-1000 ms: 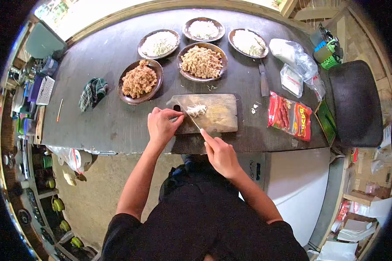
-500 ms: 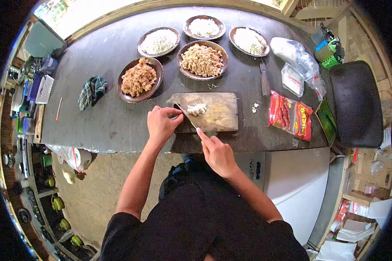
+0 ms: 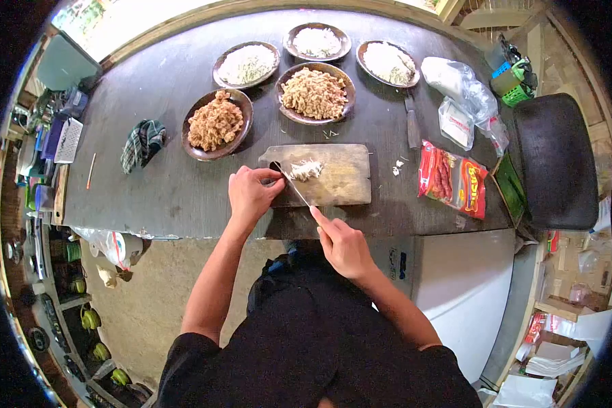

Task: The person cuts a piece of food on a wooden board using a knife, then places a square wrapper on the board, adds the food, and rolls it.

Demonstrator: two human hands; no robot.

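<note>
A wooden cutting board (image 3: pixel 340 178) lies near the front edge of the dark table (image 3: pixel 156 102). On it sits a small pile of chopped white bits (image 3: pixel 305 170). My right hand (image 3: pixel 343 245) grips a knife (image 3: pixel 292 186) by the handle, forefinger along its back, the blade slanting up-left across the board to the pile. My left hand (image 3: pixel 251 193) rests on the board's left end, fingertips curled at the pile beside the blade.
Two brown plates of fried pieces (image 3: pixel 215 124) (image 3: pixel 313 93) and three plates of white shreds (image 3: pixel 246 64) stand behind the board. A red sausage packet (image 3: pixel 453 180), another knife (image 3: pixel 411 122), plastic bags (image 3: pixel 462 88), a checked cloth (image 3: pixel 144 143) lie around.
My right hand has drawn the knife slightly back and down along the board, then forward again. The left hand holds its place at the pile.
</note>
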